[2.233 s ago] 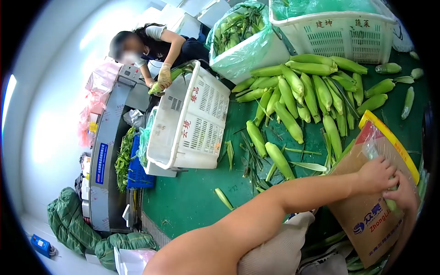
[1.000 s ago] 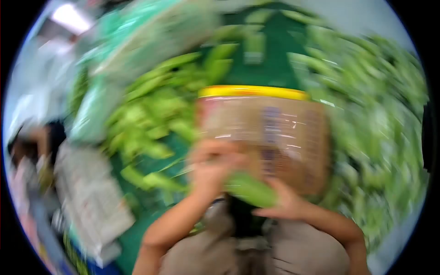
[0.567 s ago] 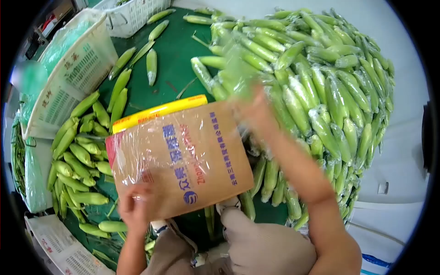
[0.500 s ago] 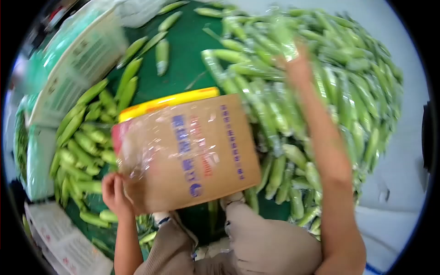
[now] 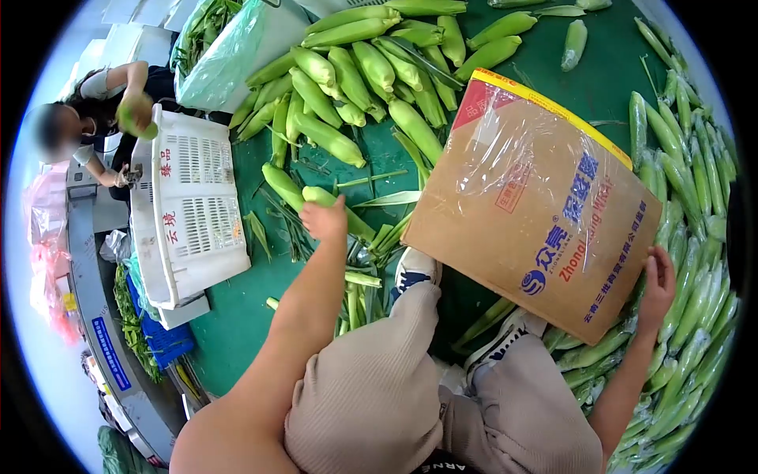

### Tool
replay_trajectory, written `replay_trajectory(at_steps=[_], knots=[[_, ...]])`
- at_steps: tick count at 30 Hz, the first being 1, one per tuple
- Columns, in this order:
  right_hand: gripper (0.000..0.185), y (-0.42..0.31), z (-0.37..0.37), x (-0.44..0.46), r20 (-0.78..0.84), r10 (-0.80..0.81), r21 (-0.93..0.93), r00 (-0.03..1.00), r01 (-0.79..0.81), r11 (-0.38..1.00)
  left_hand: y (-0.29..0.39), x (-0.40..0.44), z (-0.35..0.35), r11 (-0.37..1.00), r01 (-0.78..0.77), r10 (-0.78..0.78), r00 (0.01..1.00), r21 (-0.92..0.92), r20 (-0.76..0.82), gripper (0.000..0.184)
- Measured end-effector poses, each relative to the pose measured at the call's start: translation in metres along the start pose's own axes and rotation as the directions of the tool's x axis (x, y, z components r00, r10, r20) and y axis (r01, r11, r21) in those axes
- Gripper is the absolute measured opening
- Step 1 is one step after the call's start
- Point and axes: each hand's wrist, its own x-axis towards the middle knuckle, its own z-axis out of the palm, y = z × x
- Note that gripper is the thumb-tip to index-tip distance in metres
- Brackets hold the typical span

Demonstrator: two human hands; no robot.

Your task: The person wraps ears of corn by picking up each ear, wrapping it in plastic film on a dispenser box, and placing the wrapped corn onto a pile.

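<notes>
The person's left hand is covering part of a pale-green corn cob in its husk. A brown, film-covered cardboard box is hiding part of a heap of clear-wrapped green cobs, which the view's round edge is cutting off. A co-worker's raised hand is blurring into a rounded green shape.

A vegetable-packing workroom, by its unwrapped corn heap, film-wrapped pile, lettered crate and carton.
</notes>
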Motion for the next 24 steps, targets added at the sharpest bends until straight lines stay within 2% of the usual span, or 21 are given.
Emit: replay_trajectory(at_steps=[1, 2, 3, 4, 5, 6, 7, 8, 9, 10, 11, 13, 14, 15, 16, 18, 19, 20, 21, 22, 24], knots=[[0.032, -0.004, 0.007, -0.006, 0.019, 0.023, 0.017, 1.000, -0.023, 1.000, -0.026, 0.019, 0.011, 0.963, 0.203, -0.153, 0.953, -0.175, 0.263, 0.078], [0.028, -0.011, 0.014, -0.014, 0.009, 0.043, 0.034, 0.999, -0.044, 0.998, -0.035, 0.031, 0.018, 0.863, 0.420, -0.223, 0.816, -0.282, 0.533, 0.081], [0.028, -0.016, 0.016, -0.019, 0.057, 0.028, -0.021, 0.998, -0.026, 0.999, -0.012, 0.025, 0.001, 0.784, 0.611, -0.452, 0.687, -0.114, 0.569, 0.087], [0.027, -0.023, 0.016, -0.024, 0.082, 0.026, -0.086, 0.996, -0.019, 0.996, -0.045, 0.038, 0.030, 0.728, 0.585, -0.325, 0.755, -0.359, 0.570, 0.087], [0.028, -0.036, 0.019, -0.029, 0.080, -0.060, -0.169, 0.995, 0.073, 0.983, -0.045, 0.040, 0.030, 0.679, 0.611, -0.348, 0.756, -0.407, 0.554, 0.077], [0.030, -0.050, 0.021, -0.031, 0.098, -0.131, -0.267, 0.987, 0.153, 0.951, -0.016, 0.017, -0.001, 0.535, 0.640, -0.332, 0.760, -0.552, 0.559, 0.061], [0.037, -0.062, 0.020, -0.034, 0.178, -0.088, -0.259, 0.980, 0.134, 0.956, -0.010, 0.016, -0.009, 0.356, 0.676, -0.261, 0.735, -0.645, 0.626, 0.046], [0.045, -0.074, 0.018, -0.035, 0.262, -0.050, -0.246, 0.964, 0.117, 0.962, 0.012, 0.006, -0.028, 0.298, 0.690, -0.197, 0.721, -0.660, 0.665, 0.040], [0.056, -0.086, 0.018, -0.036, 0.374, -0.113, -0.326, 0.920, 0.245, 0.913, 0.030, 0.003, -0.038, 0.237, 0.696, -0.134, 0.714, -0.678, 0.687, 0.039], [0.068, -0.094, 0.022, -0.034, 0.488, -0.174, -0.368, 0.856, 0.382, 0.848, 0.044, 0.003, -0.047, 0.230, 0.659, 0.041, 0.729, -0.716, 0.684, 0.043], [0.070, -0.098, 0.025, -0.032, 0.517, -0.150, -0.430, 0.843, 0.407, 0.806, 0.094, -0.029, -0.082, 0.305, 0.497, 0.139, 0.821, -0.812, 0.554, 0.049], [0.074, -0.103, 0.035, -0.029, 0.581, -0.104, -0.520, 0.807, 0.467, 0.716, 0.158, -0.055, -0.120, 0.463, 0.201, 0.419, 0.809, -0.863, 0.413, 0.056], [0.075, -0.102, 0.040, -0.025, 0.580, -0.120, -0.526, 0.806, 0.483, 0.700, 0.183, -0.066, -0.132, 0.525, -0.053, 0.591, 0.741, -0.849, 0.319, 0.059], [0.075, -0.100, 0.046, -0.021, 0.586, -0.139, -0.527, 0.798, 0.506, 0.683, 0.211, -0.078, -0.146, 0.559, -0.270, 0.731, 0.606, -0.784, 0.313, 0.065], [0.076, -0.101, 0.052, -0.018, 0.596, -0.151, -0.526, 0.789, 0.526, 0.669, 0.239, -0.101, -0.154, 0.466, -0.346, 0.843, 0.454, -0.814, 0.289, 0.068], [0.065, -0.105, 0.064, -0.013, 0.594, -0.202, -0.481, 0.778, 0.546, 0.686, 0.290, -0.146, -0.163, 0.228, -0.700, 0.973, 0.138, -0.677, 0.184, 0.071], [0.062, -0.101, 0.069, -0.009, 0.588, -0.221, -0.461, 0.778, 0.548, 0.698, 0.312, -0.162, -0.166, 0.079, -0.792, 0.972, -0.074, -0.606, 0.223, 0.074], [0.059, -0.096, 0.071, -0.005, 0.583, -0.235, -0.447, 0.778, 0.549, 0.706, 0.327, -0.175, -0.154, -0.026, -0.855, 0.948, -0.186, -0.518, 0.259, 0.073], [0.044, -0.090, 0.074, -0.002, 0.546, -0.317, -0.394, 0.776, 0.572, 0.720, 0.331, -0.181, -0.130, -0.063, -0.853, 0.937, -0.229, -0.519, 0.263, 0.071], [0.039, -0.078, 0.076, 0.002, 0.521, -0.371, -0.382, 0.769, 0.599, 0.704, 0.338, -0.191, -0.118, -0.101, -0.848, 0.924, -0.274, -0.521, 0.265, 0.068], [0.030, -0.060, 0.079, 0.003, 0.466, -0.468, -0.351, 0.751, 0.643, 0.681, 0.343, -0.193, -0.118, -0.060, -0.853, 0.900, -0.271, -0.519, 0.341, 0.066]])
